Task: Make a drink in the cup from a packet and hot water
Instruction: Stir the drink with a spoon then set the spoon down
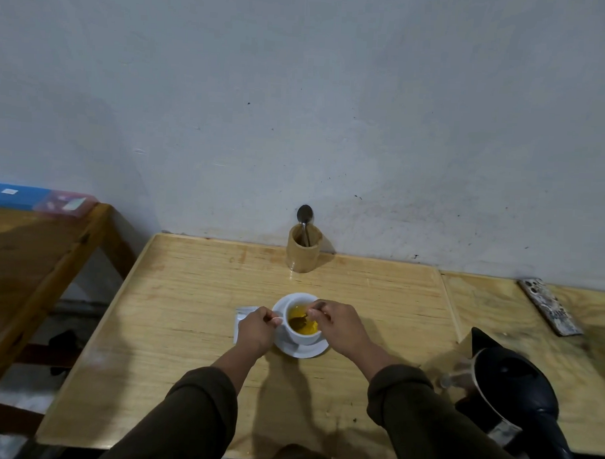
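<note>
A white cup (pixel 302 336) stands on a white saucer (pixel 303 349) near the middle of the wooden table (pixel 188 328). The cup holds yellow liquid. My left hand (pixel 256 329) grips the cup's handle from the left. My right hand (pixel 339 325) pinches the handle of a spoon (pixel 299 320) whose bowl dips into the yellow liquid. A pale packet (pixel 243 313) lies flat on the table, partly hidden under my left hand.
A wooden holder (pixel 303 251) with a second spoon (pixel 305 215) stands at the back against the wall. A black kettle (pixel 515 388) sits at the right front. A patterned flat object (pixel 550 306) lies at far right. Another wooden table (pixel 36 254) stands to the left.
</note>
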A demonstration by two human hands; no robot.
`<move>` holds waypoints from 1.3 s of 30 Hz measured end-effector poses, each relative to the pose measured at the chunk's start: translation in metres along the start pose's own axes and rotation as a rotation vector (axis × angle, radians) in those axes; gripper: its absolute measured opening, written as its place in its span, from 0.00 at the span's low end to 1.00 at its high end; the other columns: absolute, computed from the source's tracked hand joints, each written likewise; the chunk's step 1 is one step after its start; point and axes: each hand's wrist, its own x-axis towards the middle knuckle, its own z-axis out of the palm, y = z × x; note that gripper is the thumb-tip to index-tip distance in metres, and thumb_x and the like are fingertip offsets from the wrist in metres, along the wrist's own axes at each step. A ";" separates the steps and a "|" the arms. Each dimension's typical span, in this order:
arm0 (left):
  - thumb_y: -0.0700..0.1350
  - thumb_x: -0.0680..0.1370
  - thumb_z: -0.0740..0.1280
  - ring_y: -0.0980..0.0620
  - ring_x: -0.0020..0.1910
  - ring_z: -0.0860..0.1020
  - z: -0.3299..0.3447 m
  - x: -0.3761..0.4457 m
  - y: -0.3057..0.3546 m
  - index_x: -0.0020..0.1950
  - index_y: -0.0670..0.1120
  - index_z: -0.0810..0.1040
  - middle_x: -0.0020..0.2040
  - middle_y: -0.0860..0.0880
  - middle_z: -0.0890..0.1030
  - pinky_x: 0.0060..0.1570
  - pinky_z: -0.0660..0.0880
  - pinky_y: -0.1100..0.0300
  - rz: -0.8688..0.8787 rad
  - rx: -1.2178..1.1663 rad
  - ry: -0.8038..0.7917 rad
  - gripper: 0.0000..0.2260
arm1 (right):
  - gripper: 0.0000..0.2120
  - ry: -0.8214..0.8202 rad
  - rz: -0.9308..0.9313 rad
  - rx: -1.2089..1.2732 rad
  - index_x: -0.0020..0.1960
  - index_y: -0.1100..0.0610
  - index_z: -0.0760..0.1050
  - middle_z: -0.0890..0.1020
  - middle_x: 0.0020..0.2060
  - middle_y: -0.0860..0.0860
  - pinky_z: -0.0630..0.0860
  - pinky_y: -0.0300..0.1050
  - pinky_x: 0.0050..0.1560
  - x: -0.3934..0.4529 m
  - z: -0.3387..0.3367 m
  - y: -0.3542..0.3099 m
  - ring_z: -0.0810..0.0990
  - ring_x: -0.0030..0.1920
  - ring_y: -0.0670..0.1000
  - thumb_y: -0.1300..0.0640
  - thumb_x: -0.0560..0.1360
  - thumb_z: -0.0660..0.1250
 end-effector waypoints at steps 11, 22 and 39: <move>0.45 0.79 0.62 0.49 0.51 0.75 0.001 0.002 -0.002 0.49 0.47 0.75 0.58 0.42 0.81 0.49 0.67 0.61 0.002 -0.017 -0.006 0.03 | 0.13 0.093 0.034 -0.111 0.59 0.52 0.78 0.82 0.57 0.51 0.73 0.44 0.57 -0.001 0.005 -0.001 0.79 0.56 0.51 0.54 0.79 0.58; 0.44 0.79 0.63 0.45 0.61 0.77 -0.003 0.001 -0.006 0.51 0.45 0.77 0.61 0.42 0.81 0.52 0.65 0.63 0.042 -0.055 -0.038 0.05 | 0.10 -0.044 0.107 0.228 0.54 0.55 0.82 0.85 0.46 0.49 0.75 0.34 0.45 -0.038 0.013 -0.004 0.81 0.44 0.45 0.55 0.74 0.68; 0.47 0.79 0.62 0.43 0.61 0.76 -0.012 0.001 -0.015 0.59 0.42 0.77 0.60 0.41 0.80 0.60 0.70 0.55 0.108 -0.036 -0.124 0.13 | 0.05 0.112 0.423 0.505 0.47 0.56 0.82 0.85 0.41 0.64 0.75 0.40 0.43 -0.091 0.045 0.004 0.81 0.38 0.51 0.58 0.72 0.70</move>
